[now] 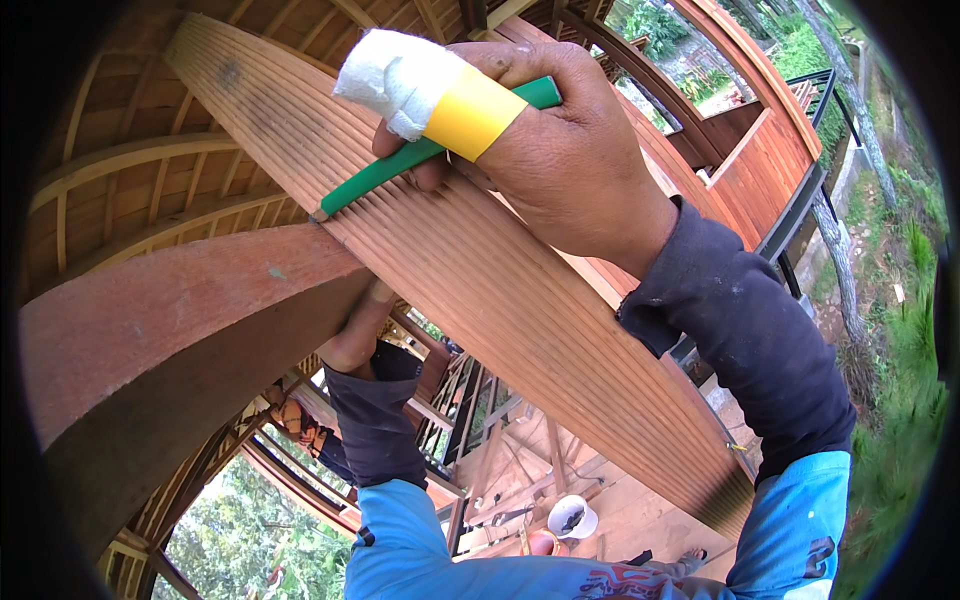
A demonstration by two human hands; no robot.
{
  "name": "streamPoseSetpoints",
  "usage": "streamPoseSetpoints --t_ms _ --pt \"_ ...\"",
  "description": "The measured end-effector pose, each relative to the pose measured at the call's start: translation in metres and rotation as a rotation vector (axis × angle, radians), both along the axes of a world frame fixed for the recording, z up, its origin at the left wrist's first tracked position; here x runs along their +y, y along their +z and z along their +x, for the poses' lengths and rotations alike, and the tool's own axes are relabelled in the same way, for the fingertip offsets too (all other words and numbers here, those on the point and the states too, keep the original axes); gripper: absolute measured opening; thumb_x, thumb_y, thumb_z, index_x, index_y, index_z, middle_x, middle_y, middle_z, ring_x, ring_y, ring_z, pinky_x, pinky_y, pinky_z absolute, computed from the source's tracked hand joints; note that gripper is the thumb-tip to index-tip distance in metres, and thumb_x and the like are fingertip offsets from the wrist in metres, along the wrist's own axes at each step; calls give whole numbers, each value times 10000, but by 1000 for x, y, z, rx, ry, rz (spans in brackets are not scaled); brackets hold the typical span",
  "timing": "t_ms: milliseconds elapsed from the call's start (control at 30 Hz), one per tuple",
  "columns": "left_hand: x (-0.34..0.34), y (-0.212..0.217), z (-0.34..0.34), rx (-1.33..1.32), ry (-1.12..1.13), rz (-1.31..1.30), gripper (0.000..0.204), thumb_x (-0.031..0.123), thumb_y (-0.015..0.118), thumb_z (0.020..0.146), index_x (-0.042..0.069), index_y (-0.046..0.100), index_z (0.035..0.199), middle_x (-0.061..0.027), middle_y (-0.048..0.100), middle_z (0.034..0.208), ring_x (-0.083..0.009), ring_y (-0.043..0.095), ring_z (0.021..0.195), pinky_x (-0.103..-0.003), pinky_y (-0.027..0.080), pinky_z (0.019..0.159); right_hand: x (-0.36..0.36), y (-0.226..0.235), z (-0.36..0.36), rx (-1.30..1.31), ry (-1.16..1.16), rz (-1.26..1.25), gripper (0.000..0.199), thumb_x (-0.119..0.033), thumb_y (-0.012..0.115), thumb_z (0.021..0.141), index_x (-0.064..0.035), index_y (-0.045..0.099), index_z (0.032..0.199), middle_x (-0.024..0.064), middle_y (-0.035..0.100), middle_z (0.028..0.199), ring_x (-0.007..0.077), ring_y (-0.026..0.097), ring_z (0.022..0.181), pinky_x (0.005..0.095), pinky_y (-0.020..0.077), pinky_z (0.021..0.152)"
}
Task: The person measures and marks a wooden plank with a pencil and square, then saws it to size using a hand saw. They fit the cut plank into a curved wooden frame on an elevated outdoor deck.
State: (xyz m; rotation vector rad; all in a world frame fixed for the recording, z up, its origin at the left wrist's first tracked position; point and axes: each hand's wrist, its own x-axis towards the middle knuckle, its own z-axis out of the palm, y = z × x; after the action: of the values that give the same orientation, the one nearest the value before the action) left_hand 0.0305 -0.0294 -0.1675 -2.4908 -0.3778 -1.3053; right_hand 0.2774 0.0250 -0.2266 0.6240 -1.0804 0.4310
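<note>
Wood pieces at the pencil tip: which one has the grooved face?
The long plank running diagonally beneath the right hand: parallel grooves follow its length. The curved beam at picture left shows no such grooves.

From where I stand it's a carpentry site, a timber building open to the air: bare arched ribs (150,149) at ten o'clock, red wood panelling (770,170) at two, loose lumber (556,452) on the board floor (640,495) at five, a green pencil (380,173) against a grooved plank (500,290) towards eleven, grass (912,345) outside at three.
</note>
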Motion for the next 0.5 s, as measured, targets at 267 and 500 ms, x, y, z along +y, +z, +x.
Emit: streamPoseSetpoints --t_ms 267,500 --pt "-4 5 -10 -22 44 56 371 24 772 846 -67 686 1195 -160 721 1138 -247 680 1014 -389 526 953 -5 -28 13 -236 122 -103 310 -257 578 1046 24 691 1111 137 746 915 101 649 642 187 469 534" --pt "-4 13 -6 42 -7 123 409 -25 798 799 -81 658 1179 -166 699 1125 -237 664 1003 -365 526 916 -34 -32 39 298 -30 -192 352 -361 554 1027 -39 690 980 31 676 774 96 587 659 282 485 681"
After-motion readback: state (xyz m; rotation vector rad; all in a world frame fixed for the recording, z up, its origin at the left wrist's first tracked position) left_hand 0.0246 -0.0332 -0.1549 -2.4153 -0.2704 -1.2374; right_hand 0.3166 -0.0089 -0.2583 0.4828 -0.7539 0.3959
